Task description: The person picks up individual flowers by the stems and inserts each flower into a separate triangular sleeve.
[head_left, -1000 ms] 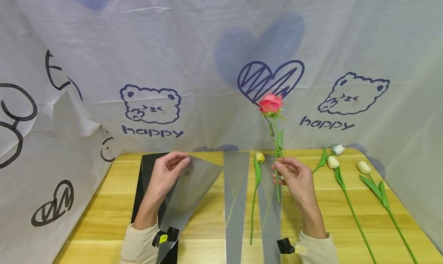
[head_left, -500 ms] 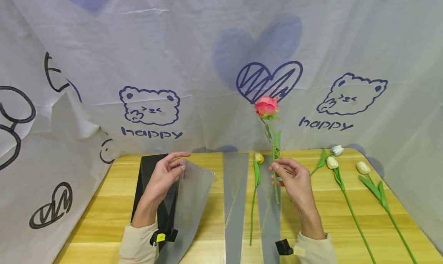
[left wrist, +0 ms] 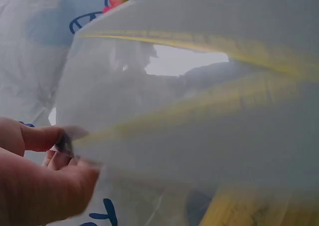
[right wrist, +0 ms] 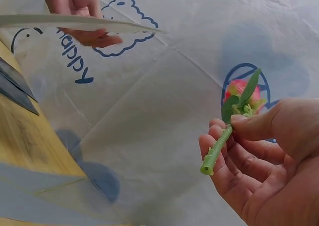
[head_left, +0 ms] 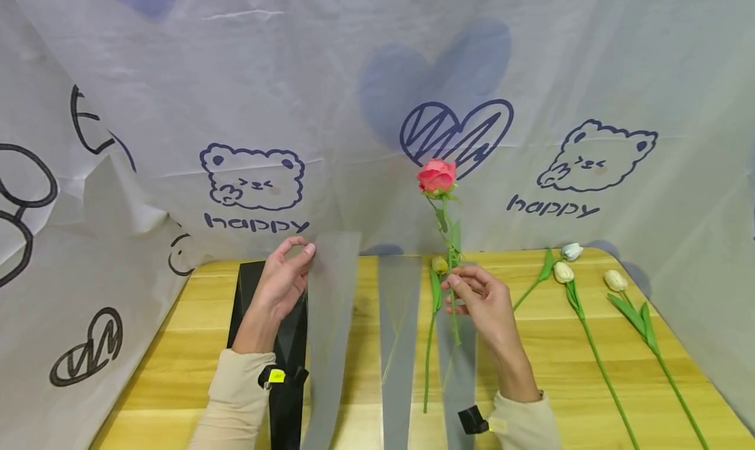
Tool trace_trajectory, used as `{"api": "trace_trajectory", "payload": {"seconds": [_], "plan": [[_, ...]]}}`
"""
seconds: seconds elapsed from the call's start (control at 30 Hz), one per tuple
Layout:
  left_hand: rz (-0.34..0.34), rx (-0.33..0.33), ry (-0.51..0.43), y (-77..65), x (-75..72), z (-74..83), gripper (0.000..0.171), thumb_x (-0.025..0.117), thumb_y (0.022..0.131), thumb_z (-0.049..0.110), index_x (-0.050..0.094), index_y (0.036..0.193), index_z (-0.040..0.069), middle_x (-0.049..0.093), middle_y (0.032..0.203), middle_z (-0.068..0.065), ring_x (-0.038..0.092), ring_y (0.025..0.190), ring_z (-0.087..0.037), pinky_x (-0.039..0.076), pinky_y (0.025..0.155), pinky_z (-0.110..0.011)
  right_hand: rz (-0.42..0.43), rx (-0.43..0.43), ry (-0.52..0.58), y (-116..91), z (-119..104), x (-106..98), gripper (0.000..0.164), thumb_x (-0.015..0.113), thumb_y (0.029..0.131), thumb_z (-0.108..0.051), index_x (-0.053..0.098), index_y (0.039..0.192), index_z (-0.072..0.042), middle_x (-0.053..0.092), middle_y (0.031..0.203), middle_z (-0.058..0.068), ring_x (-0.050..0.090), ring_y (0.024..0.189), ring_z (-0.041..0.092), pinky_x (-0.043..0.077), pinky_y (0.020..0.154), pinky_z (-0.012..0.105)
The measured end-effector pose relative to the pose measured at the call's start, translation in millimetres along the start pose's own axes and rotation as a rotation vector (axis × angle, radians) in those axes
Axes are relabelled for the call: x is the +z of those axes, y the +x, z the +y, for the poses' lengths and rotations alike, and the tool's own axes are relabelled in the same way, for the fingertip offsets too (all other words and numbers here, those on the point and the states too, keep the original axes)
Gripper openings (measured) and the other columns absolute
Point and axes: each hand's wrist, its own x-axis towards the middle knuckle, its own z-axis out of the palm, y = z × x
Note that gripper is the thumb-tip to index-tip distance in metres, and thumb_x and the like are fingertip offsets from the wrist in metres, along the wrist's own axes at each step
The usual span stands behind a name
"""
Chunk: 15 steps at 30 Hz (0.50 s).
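Observation:
Between thumb and fingers, my right hand (head_left: 483, 299) pinches the green stem of a pink rose (head_left: 437, 176), its bloom up against the backdrop. The cut stem end (right wrist: 209, 166) points toward the right wrist camera. My left hand (head_left: 284, 280) pinches the upper left edge of a translucent grey flower sleeve (head_left: 333, 319), held raised at the left. Two yellow lines run across the sleeve (left wrist: 199, 106) in the left wrist view. A yellow tulip (head_left: 439, 264) lies on the table just left of the right hand, partly behind the rose stem.
Two more grey sleeves (head_left: 400, 345) lie flat mid-table, one under the tulip and right hand. Black sleeves (head_left: 289, 384) lie under the left arm. Several white tulips (head_left: 563, 272) lie at the right of the wooden table (head_left: 531, 365). A printed cloth (head_left: 354, 194) hangs behind.
My left hand has risen and lifted the sleeve, which now hangs upright with its edge above the table's back. My right hand has moved left with the rose.

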Motion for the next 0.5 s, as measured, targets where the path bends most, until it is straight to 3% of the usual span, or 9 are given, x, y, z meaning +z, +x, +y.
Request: {"api": "trace_trajectory", "payload": {"seconds": [0.1,0.17,0.27,0.37,0.5], "plan": [[-0.008,-0.07,-0.016,10.4,-2.6,-6.1,0.003,0.052,0.109,0.018,0.049,0.108,0.018,0.05,0.084,0.004,0.039,0.063,-0.012,0.032,0.057,-0.026,0.02,-0.009,-0.001,1,0,-4,0.025,0.062,0.104,-0.013,0.06,0.12,0.006,0.073,0.098,0.013,0.068,0.078,0.018,0.061,0.068,0.034],[-0.015,-0.133,-0.06,16.1,-7.4,-14.6,0.008,0.049,0.111,0.022,0.049,0.104,0.018,0.046,0.081,0.003,0.034,0.06,-0.013,0.03,0.055,-0.027,0.031,-0.013,-0.003,2,0,-5,0.023,0.062,0.104,-0.014,0.061,0.119,0.004,0.073,0.097,0.012,0.068,0.078,0.018,0.061,0.068,0.034],[-0.025,-0.24,-0.193,20.5,-15.8,-29.4,0.014,0.043,0.112,0.027,0.049,0.106,0.016,0.056,0.081,0.005,0.05,0.063,-0.01,0.042,0.06,-0.025,0.036,-0.019,-0.007,3,0,-7,0.022,0.062,0.104,-0.014,0.061,0.117,0.004,0.074,0.096,0.012,0.068,0.077,0.017,0.061,0.068,0.034],[-0.054,-0.326,-0.347,20.6,-22.4,-42.7,0.021,0.037,0.113,0.036,0.047,0.116,0.018,0.067,0.094,0.004,0.065,0.083,-0.009,0.051,0.076,-0.026,0.039,-0.019,-0.01,2,0,-8,0.023,0.063,0.104,-0.015,0.062,0.117,0.004,0.074,0.096,0.012,0.068,0.077,0.018,0.06,0.068,0.033],[-0.159,-0.357,-0.461,16.5,-25.5,-57.1,0.03,0.034,0.11,0.048,0.048,0.124,0.025,0.067,0.106,0.006,0.063,0.099,-0.009,0.049,0.09,-0.029,0.061,-0.01,-0.019,1,0,-10,0.022,0.063,0.104,-0.015,0.062,0.116,0.003,0.074,0.096,0.012,0.068,0.078,0.02,0.061,0.068,0.034]]}}
